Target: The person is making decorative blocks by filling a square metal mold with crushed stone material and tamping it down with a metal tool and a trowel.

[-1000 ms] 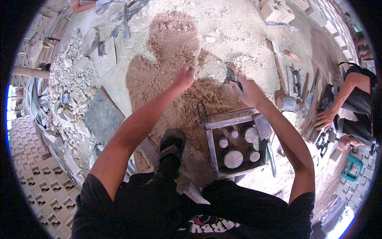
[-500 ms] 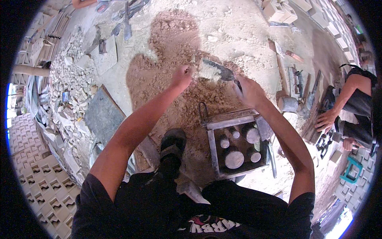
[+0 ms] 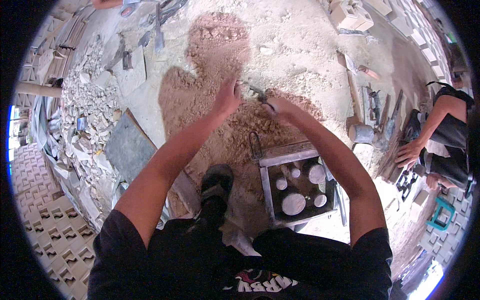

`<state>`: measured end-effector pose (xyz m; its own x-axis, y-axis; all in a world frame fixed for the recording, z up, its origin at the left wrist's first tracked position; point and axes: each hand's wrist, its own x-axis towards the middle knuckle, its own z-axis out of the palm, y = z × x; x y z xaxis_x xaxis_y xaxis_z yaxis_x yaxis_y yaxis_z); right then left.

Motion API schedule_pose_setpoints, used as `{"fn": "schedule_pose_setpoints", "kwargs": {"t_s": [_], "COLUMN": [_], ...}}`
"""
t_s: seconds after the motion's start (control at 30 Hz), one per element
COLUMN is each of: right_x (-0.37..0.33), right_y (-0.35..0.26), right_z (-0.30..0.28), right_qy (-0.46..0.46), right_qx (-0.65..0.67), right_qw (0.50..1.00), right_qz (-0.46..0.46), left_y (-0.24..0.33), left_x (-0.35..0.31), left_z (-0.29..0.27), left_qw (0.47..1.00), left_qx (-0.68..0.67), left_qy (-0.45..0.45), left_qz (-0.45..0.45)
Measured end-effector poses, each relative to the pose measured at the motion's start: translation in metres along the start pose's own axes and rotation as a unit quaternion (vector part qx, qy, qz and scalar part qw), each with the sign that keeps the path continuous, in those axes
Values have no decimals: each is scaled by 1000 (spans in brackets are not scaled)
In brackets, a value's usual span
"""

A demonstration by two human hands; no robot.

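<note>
My right hand (image 3: 281,109) is wrapped round the handle of a trowel (image 3: 258,93). The trowel's blade is turned nearly edge-on, so little of it shows, and it points toward my left hand (image 3: 228,100). My left hand is closed close beside the blade's tip; whatever its fingers hold is hidden. Both hands are above a heap of crumbly brown soil (image 3: 250,118). Nearer to me, below my right forearm, stands a square mould box (image 3: 267,187) with several round pale-topped cylinders (image 3: 293,204) of different sizes inside.
Rubble (image 3: 90,105) and a dark flat board (image 3: 129,145) lie to the left. Tools and a mallet head (image 3: 361,133) lie at the right. Beyond them is a co-worker's hand (image 3: 409,153), near a teal stool (image 3: 441,213). Pale blocks (image 3: 350,16) are stacked at the far right.
My right hand has moved left with the trowel, and the blade has turned from showing its flat, soil-covered face to nearly edge-on. My left hand has shifted only slightly.
</note>
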<state>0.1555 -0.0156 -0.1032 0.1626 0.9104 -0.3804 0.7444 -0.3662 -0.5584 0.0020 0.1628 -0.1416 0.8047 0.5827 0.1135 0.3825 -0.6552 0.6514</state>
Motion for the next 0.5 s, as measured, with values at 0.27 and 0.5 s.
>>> {"fn": "schedule_pose_setpoints", "kwargs": {"t_s": [0.27,0.5], "right_x": [-37,-89], "right_y": [-21,-55], "right_z": [-38,-73], "right_qy": [-7,136], "right_qx": [54,82], "right_qw": [998,986], "right_qz": [32,43], "left_y": [12,52], "left_x": [-5,-1], "left_z": [-31,-48], "left_qw": [985,988], "left_qx": [-136,-103], "left_qy": [46,61], "left_qz": [-97,-101]}}
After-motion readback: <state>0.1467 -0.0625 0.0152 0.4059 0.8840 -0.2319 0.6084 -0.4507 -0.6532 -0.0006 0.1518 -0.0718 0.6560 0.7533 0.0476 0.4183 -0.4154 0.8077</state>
